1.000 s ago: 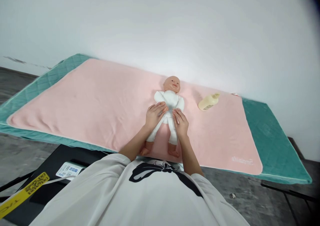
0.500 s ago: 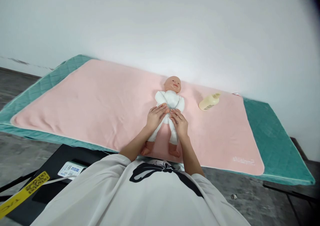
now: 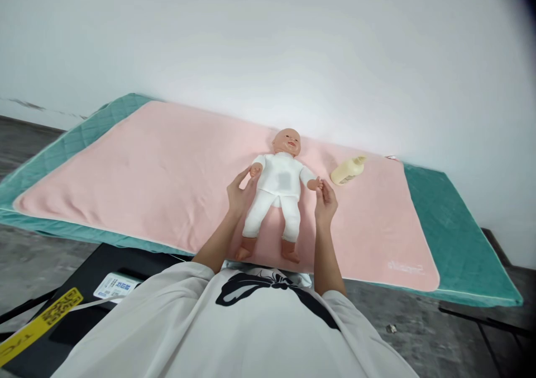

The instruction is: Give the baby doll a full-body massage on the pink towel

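A baby doll [image 3: 280, 174] with a bald head and white cloth body lies on its back on a pink blanket [image 3: 180, 166], its feet towards me. Its arms are spread out to the sides. My left hand [image 3: 239, 189] pinches the doll's hand on the left, thumb and fingers closing around it. On the other side, my right hand [image 3: 326, 202] grips the doll's other hand between thumb and fingertips. A grey square patch shows on the doll's chest. Both of its legs lie straight and slightly apart.
A pale yellow bottle [image 3: 348, 170] lies on the blanket right of the doll. The blanket covers a green quilted pad [image 3: 452, 221] against a white wall [image 3: 268, 48]. A black case [image 3: 84, 311] with a white label and a yellow tag [image 3: 42, 322] is at lower left.
Both my hands have moved apart from the middle of the doll's body, drawing its arms outward to the sides. The doll's chest and patch are now uncovered.
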`<move>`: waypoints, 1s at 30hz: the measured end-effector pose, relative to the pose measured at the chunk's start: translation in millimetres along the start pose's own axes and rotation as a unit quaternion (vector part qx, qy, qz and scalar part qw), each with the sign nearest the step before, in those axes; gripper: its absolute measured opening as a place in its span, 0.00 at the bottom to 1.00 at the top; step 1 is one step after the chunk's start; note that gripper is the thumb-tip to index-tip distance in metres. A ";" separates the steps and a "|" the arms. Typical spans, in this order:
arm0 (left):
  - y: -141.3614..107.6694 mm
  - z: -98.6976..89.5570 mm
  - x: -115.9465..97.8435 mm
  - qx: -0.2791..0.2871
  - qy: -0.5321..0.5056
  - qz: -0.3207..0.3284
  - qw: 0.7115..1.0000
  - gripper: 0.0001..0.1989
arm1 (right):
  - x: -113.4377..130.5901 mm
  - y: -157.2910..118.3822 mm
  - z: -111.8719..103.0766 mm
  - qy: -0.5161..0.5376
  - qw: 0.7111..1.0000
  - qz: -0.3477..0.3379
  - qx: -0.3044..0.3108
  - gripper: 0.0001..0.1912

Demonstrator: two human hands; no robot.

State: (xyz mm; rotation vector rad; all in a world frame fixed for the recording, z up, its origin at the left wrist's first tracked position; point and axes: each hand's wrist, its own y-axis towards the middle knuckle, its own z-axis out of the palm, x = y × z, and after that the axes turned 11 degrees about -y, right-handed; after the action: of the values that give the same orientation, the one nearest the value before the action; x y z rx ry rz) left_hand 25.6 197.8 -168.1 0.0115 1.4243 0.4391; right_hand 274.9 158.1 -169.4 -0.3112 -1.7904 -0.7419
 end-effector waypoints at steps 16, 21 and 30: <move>42.2 -49.9 41.8 -0.284 -0.330 -0.318 0.842 0.08 | -71.4 19.8 -30.4 0.104 0.942 0.312 -0.073 0.16; 47.1 -52.5 38.8 -0.289 -0.334 -0.342 0.830 0.08 | -71.6 20.5 -29.4 0.114 0.929 0.340 -0.097 0.12; 35.5 -39.0 29.2 -0.252 -0.272 -0.231 0.900 0.11 | -52.9 12.3 -27.4 0.078 0.955 0.254 -0.129 0.27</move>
State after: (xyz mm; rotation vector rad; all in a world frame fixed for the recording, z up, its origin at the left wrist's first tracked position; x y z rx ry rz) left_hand -19.4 229.4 -192.6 -0.5736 0.6959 0.3570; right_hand 320.8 158.4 -209.3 -0.8302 -1.3767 -0.6061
